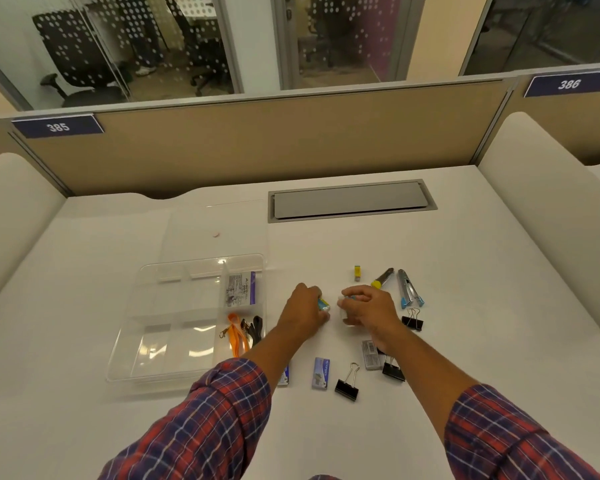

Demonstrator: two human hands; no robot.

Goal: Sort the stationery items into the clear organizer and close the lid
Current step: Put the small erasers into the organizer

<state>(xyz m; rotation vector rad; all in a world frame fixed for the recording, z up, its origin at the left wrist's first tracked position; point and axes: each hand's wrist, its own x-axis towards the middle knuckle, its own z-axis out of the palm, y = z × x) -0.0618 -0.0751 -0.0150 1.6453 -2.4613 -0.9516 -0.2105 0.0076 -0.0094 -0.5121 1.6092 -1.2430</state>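
Entry, sorting in progress: the clear organizer [174, 327] is lying open at the left of the white desk [465, 271], its lid [215, 226] folded back flat behind it. Already lodged in its right-hand column are a purple-and-white packet [240, 289] in the far cell and orange and black lanyards [241, 332] in the near cell; the other cells are showing nothing. The left hand [303, 311] is closing its fingers over a small blue-and-yellow item [323, 303], too hidden to name. The right hand [368, 308] is curling around a small pale, perhaps see-through piece [346, 315]; what it is and how firmly it is gripped cannot be told. Still waiting loose on the desk: a yellow-capped small item [357, 273], a yellow-and-black utility knife [382, 278], a silver-and-blue stapler [408, 289], three black binder clips [347, 384] [393, 368] [413, 319], a grey staple box [371, 355], and blue-grey staple boxes [321, 373], one half hidden under the left forearm. Handling note, as a judgement: each hand is best securing its piece fully before lifting, then carrying it left over the organizer wall and lowering it into one cell, like with like, rather than dropping it from height, since small light pieces are likely to bounce across dividers. The sleeves are passing close over the clips and boxes, so lifting clear before travelling is advisable. The lid is staying open until the desk items are all housed.
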